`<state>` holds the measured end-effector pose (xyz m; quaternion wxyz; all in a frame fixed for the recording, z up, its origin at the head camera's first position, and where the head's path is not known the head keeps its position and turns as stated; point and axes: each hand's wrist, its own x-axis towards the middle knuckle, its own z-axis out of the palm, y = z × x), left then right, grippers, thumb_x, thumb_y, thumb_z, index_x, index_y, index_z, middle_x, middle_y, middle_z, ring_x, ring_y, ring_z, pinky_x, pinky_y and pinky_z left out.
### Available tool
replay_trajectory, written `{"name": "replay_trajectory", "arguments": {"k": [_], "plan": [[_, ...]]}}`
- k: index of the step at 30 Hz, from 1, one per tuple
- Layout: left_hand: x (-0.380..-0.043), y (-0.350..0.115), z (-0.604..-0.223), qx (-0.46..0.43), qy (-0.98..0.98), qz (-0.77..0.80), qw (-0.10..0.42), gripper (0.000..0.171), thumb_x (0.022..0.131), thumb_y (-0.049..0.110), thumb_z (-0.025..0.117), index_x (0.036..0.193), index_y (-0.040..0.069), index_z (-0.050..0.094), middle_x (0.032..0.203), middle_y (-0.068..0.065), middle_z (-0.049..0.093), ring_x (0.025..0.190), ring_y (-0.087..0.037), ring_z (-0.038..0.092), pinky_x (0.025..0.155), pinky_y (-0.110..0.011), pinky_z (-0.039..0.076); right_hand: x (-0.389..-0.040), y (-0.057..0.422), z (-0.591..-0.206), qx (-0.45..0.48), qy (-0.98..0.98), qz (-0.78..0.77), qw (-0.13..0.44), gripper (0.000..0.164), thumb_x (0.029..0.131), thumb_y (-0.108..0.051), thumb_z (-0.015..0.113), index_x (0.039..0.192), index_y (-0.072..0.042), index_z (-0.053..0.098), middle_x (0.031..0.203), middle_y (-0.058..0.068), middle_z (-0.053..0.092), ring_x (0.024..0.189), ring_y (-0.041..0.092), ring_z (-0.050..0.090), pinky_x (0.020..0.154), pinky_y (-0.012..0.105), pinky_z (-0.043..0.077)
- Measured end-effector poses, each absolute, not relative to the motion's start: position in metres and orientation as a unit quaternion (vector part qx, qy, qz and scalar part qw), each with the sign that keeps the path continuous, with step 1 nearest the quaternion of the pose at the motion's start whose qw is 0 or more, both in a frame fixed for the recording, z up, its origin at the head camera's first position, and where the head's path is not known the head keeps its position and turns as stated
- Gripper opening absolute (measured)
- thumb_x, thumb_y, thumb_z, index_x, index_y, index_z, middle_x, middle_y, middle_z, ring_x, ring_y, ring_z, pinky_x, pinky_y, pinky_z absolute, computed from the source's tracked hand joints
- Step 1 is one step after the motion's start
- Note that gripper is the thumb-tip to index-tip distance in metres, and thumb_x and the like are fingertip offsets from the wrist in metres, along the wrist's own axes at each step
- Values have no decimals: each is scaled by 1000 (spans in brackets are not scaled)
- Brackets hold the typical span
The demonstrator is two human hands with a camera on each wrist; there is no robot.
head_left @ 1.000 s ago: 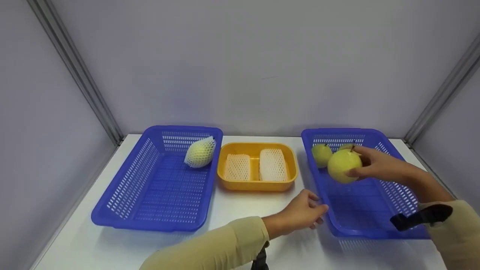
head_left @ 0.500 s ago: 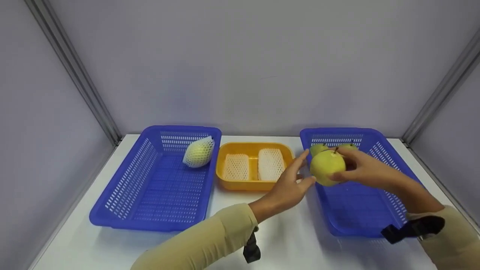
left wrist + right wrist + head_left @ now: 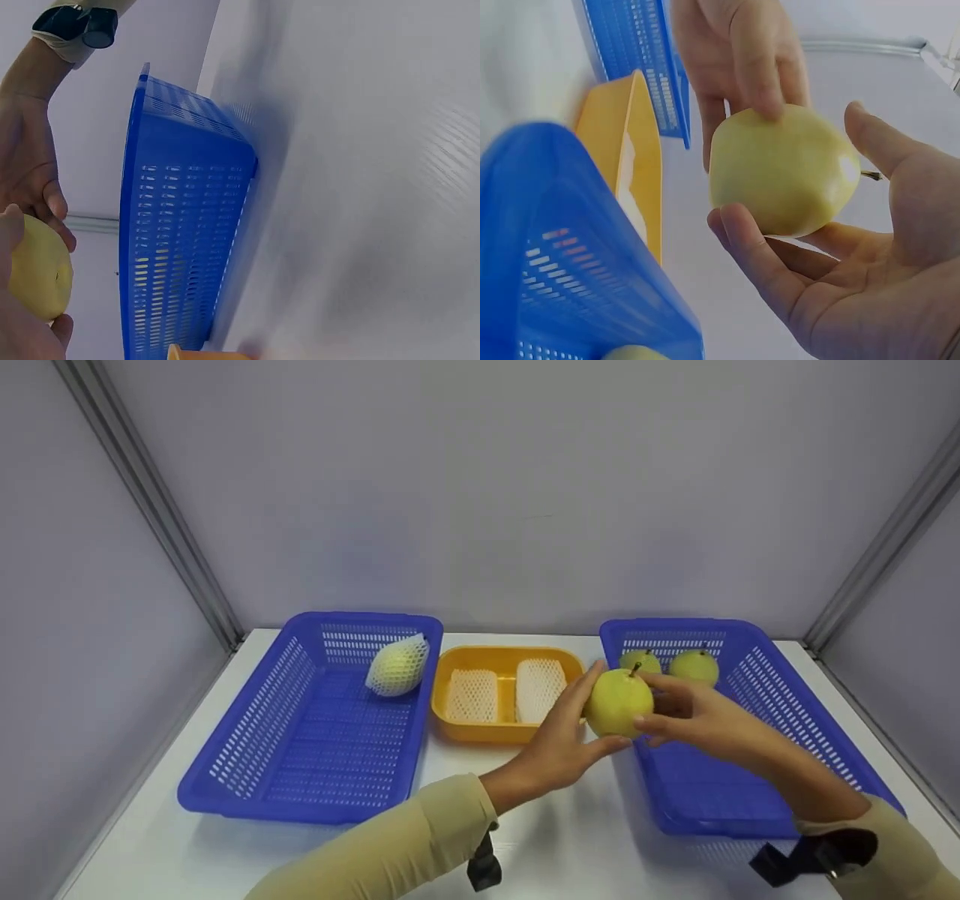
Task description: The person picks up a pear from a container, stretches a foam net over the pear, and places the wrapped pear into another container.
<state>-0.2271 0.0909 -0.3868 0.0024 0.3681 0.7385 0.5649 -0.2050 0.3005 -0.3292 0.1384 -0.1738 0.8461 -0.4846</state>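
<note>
A yellow-green pear (image 3: 619,703) with a dark stem is held up between both hands, left of the right basket. My left hand (image 3: 553,746) grips its left side; the left wrist view also shows this hand's fingers curled round the pear (image 3: 41,270). My right hand (image 3: 712,720) holds its right side, fingers curved against it in the right wrist view, with the thumb close to the pear's edge. Two more pears, one at the left (image 3: 642,661) and one at the right (image 3: 694,666), lie in the right blue basket (image 3: 720,795).
Between the baskets stands an orange tray (image 3: 499,732) with two white foam-net sleeves, one left (image 3: 472,696) and one right (image 3: 541,691). The left blue basket (image 3: 330,757) contains one net-wrapped pear (image 3: 398,665). Everything stands on a white table (image 3: 525,855) before grey walls.
My right hand has carried the pear leftward from over the right basket. My left hand has risen from beside that basket's edge and has taken hold of the pear.
</note>
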Motion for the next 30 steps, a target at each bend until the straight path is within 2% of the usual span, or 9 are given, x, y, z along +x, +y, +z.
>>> {"name": "replay_trajectory", "arguments": {"k": [4,11,15,18,23,30], "plan": [[-223,82,-385,361,732,577,13,82,86,27,68,150,21,17,145,0,31,122,-8,40,100,-24,39,-198,294,-328,-176,840,-495,137,66,92,-27,60,147,-10,28,127,20,53,106,30,59,82,43,53],[-215,65,-383,355,717,598,46,80,83,23,72,146,24,24,143,5,31,124,-6,40,98,-21,41,-187,279,-335,-169,859,-474,96,68,89,-33,63,145,-11,32,123,17,57,104,27,60,77,32,55],[-210,56,-384,360,726,583,50,79,82,26,73,145,24,25,143,6,32,122,-7,41,98,-23,41,-178,271,-342,-161,855,-486,86,68,88,-34,64,144,-11,33,127,19,53,105,28,59,78,29,55],[-205,48,-384,364,731,574,57,80,81,27,73,146,23,25,142,5,33,122,-8,42,97,-24,42,-171,265,-349,-160,849,-497,84,68,88,-34,65,143,-10,34,130,20,49,107,30,58,77,29,55],[-189,30,-379,369,733,567,71,79,81,22,74,145,17,28,141,0,36,121,-10,43,96,-25,44,-162,254,-358,-157,846,-501,90,67,86,-34,66,141,-10,37,126,18,53,104,28,58,76,29,55],[-183,12,-401,389,730,555,83,81,78,27,76,143,25,29,141,5,38,123,-11,42,93,-30,46,-152,243,-373,-184,839,-500,109,65,85,-29,69,139,-8,40,122,17,56,102,25,60,77,28,54]]}}
